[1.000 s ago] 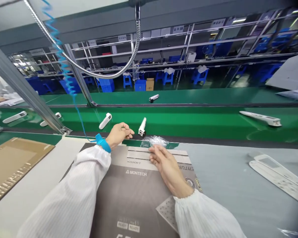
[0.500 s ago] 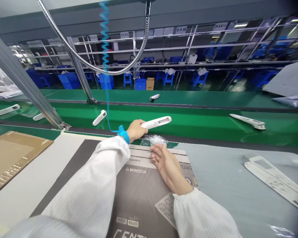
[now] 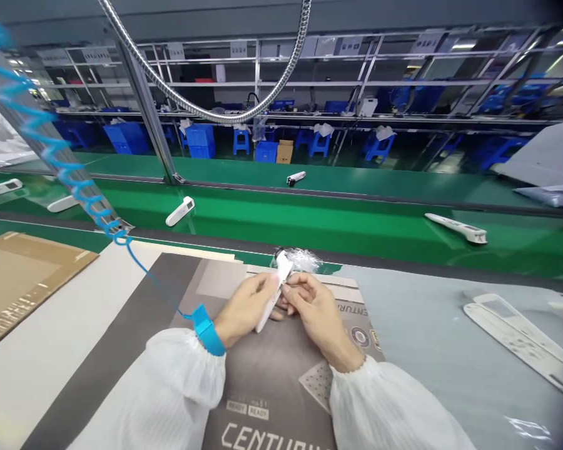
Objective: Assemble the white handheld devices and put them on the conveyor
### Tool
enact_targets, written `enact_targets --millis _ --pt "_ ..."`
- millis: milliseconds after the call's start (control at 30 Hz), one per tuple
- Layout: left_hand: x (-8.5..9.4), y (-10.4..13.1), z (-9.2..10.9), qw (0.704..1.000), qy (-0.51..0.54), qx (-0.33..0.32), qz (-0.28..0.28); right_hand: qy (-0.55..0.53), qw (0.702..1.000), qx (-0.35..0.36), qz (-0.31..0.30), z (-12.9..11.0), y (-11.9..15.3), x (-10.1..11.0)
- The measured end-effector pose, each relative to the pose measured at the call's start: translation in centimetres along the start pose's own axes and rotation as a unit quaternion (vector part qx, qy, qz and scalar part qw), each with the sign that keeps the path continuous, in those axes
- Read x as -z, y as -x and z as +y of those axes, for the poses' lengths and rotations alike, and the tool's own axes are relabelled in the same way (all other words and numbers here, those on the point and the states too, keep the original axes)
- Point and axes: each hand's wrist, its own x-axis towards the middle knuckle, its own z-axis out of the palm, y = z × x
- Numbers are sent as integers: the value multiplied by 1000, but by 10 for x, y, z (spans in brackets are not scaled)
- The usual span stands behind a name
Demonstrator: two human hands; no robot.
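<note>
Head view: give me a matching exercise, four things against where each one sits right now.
Things:
1. white handheld device
2. blue wrist strap
3. crumpled clear film
4. brown cardboard sheet

Places:
A. far left of the bench
B. on the left wrist
C. between both hands
D. at the bench edge, just beyond the hands

Pairs: 1-C, 2-B, 3-D, 4-A

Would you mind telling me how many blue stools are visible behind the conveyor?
3: blue stool left of the cardboard box, blue stool right of it, blue stool farther right. Others may be hidden.
</note>
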Motion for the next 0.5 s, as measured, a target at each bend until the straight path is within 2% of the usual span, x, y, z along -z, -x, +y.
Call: enact_targets --millis 67,133,200,267,333,400,433,500 --pt "0 3 1 1000 -12 -11 -20 80 996 27 18 0 0 2" --pt "2 6 5 998 -59 -18 -17 181 978 89 59 -3 1 6" --pt "4 8 9 995 -96 -17 -23 285 936 188 88 -9 2 10" --pt "5 9 12 993 -112 -26 -34 379 878 277 94 -14 3 13" --pt "7 8 13 992 -117 -28 -46 466 819 320 103 -16 4 15" --pt "11 5 13 993 -113 -16 -26 518 784 326 105 -16 7 14" --pt "14 3 12 994 -107 -9 5 521 785 321 93 -16 8 14" --pt "23 -1 12 992 -92 -4 87 477 825 295 67 -15 7 12"
